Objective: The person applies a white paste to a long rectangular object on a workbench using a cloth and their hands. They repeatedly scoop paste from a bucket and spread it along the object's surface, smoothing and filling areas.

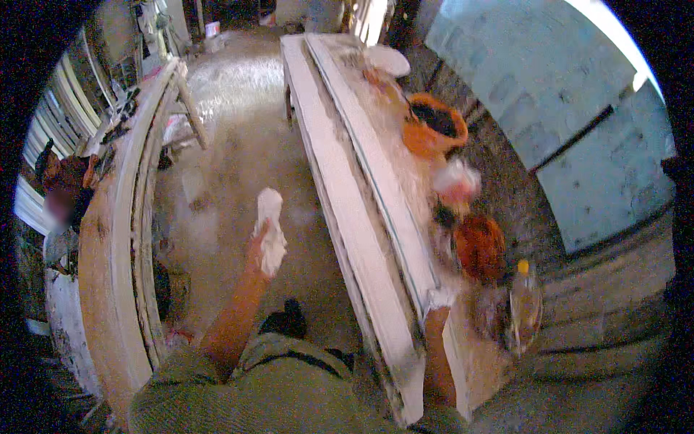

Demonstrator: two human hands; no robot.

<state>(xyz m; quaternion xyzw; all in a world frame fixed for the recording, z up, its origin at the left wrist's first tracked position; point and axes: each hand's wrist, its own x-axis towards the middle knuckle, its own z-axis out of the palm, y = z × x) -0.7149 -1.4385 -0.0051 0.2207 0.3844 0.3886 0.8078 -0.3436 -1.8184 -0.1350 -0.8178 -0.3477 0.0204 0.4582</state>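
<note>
Out over the floor, to the left of a long bench, is my left hand [269, 242]. A white, lumpy, cloth-like or plaster-like mass [270, 200] covers much of it and reaches past the fingers; which material it is I cannot tell. My right hand [439, 298] is at the near part of the bench, at the edge of a long white strip [387, 192]. It looks whitened, and its fingers are too blurred to make out. A second long white strip [336, 181] runs beside that one on its left, with a narrow gap between them.
Along the bench's right side stand an orange bucket [416, 137], a white-and-red bag [457, 181], an orange-brown container [479, 247] and a clear yellow-capped bottle [526, 307]. Another long bench [108, 267] borders the left. Blue panels [535, 87] stand at far right.
</note>
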